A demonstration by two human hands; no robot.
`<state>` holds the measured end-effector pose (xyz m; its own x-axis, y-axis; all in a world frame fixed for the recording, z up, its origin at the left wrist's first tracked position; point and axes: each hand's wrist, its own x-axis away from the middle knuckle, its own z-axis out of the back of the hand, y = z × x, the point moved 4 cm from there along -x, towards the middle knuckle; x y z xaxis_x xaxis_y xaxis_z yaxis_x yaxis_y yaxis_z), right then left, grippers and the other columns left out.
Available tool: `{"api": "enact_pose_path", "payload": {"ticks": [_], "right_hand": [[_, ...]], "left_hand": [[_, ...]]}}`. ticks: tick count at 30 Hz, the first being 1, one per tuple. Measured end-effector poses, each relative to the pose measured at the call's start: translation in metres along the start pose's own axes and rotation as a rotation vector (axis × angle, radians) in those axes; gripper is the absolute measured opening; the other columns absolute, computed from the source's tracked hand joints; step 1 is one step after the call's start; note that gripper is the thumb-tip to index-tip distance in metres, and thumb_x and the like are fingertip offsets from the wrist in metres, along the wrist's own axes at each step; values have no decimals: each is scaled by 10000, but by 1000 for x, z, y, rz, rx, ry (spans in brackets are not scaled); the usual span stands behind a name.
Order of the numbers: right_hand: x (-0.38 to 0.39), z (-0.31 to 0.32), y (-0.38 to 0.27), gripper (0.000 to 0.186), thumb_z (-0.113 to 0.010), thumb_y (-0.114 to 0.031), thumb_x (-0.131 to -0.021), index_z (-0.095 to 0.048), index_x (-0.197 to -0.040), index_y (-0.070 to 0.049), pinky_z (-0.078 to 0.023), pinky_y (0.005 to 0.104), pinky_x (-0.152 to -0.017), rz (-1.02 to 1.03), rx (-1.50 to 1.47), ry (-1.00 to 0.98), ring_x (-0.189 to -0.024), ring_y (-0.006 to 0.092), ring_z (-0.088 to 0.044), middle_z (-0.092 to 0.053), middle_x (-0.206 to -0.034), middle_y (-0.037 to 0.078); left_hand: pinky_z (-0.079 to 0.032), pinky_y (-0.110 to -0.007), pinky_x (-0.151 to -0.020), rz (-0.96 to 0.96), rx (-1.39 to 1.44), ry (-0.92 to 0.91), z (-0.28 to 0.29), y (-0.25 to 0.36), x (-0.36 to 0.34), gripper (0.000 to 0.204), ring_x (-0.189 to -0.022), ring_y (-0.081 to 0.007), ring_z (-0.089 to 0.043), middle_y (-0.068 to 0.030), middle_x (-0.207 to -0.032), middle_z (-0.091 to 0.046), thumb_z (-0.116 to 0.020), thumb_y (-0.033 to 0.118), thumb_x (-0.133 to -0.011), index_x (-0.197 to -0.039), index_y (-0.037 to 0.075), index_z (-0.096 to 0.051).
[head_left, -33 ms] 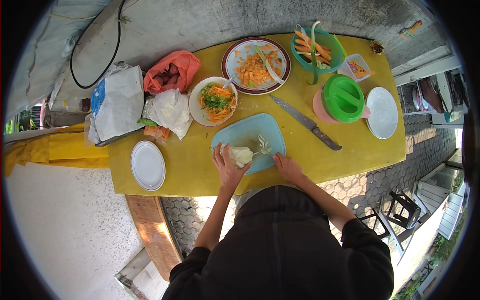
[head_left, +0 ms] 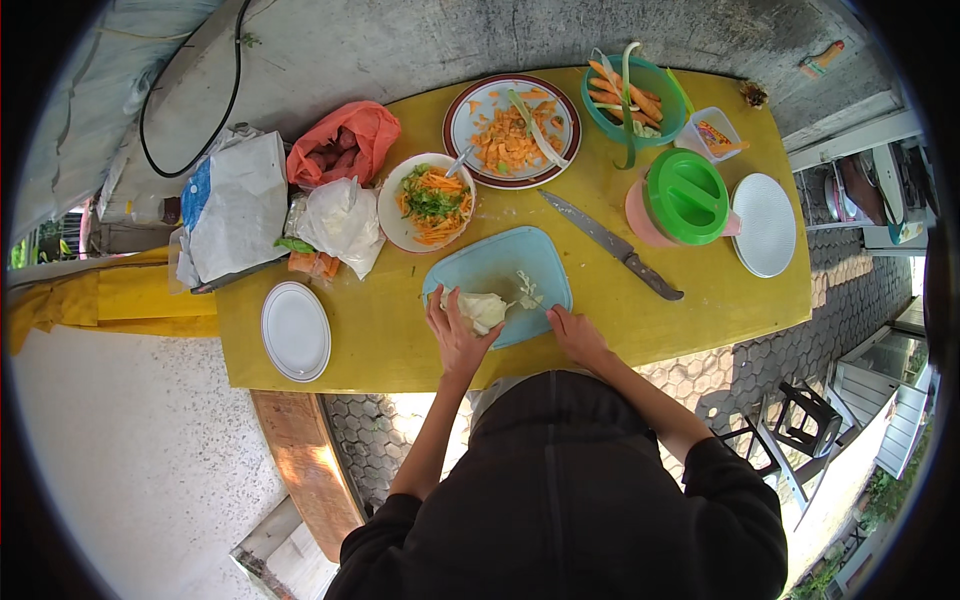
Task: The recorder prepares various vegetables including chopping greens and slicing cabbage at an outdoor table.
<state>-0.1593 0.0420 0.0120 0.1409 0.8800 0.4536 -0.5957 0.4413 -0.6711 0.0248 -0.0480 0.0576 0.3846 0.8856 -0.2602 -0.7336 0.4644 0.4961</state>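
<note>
A pale piece of cabbage [head_left: 484,311] lies on a light blue cutting board [head_left: 490,257]. My left hand [head_left: 458,334] is closed round its left side and top, fingers curled over it. At the board's right edge, my right hand [head_left: 578,337] grips a small knife, its thin blade hard to make out against the board and pointing left toward the cabbage. Thin cabbage shreds [head_left: 527,290] lie between the cabbage and my right hand.
Beyond the board are a bowl of shredded carrot and greens [head_left: 422,243], a plate of peelings [head_left: 488,178] and a large knife [head_left: 605,240]. A green-lidded pitcher [head_left: 687,200] and basin of carrots [head_left: 597,127] stand right. White plates [head_left: 296,332], bags [head_left: 345,222] sit left.
</note>
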Motion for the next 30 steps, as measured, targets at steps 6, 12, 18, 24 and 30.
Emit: {"api": "enact_pose_path", "payload": {"ticks": [6,12,18,24,30], "right_hand": [[12,8,-10,312,-339,-324,-928,-466,-969,-42,-400,511,-572,80,-284,22,-658,449,-528,-541,-682,261],[13,6,-31,288,-352,-267,-931,-461,-920,0,-387,477,-586,143,-437,-28,-679,439,-512,-522,-715,257],[21,10,-43,279,-352,-247,-932,-458,-922,11,-389,483,-576,248,-335,7,-663,445,-507,-519,-714,261],[9,2,-43,300,-345,-289,-930,-468,-963,-18,-407,514,-561,107,-238,-18,-634,461,-522,-537,-663,269],[4,6,-40,316,-332,-314,-929,-470,-964,-32,-421,527,-568,92,-153,-59,-641,460,-532,-535,-631,267]], "left_hand": [[-306,-531,-899,83,-40,50,-5,4,2,917,-1126,-404,-299,-200,-1276,-283,-814,306,-510,-1241,44,-327],[-304,-518,-894,217,-38,72,-16,19,-3,911,-1122,-398,-290,-186,-1257,-287,-810,301,-511,-1242,48,-328],[-302,-516,-883,227,-90,74,-18,18,-2,900,-1111,-407,-283,-190,-1244,-277,-798,308,-517,-1240,46,-331],[-302,-519,-877,250,-79,84,-20,19,-4,897,-1100,-402,-284,-194,-1238,-274,-797,278,-497,-1233,48,-337],[-302,-520,-874,249,-75,102,-21,16,-3,882,-1100,-397,-285,-195,-1236,-277,-794,247,-493,-1228,56,-346]]}}
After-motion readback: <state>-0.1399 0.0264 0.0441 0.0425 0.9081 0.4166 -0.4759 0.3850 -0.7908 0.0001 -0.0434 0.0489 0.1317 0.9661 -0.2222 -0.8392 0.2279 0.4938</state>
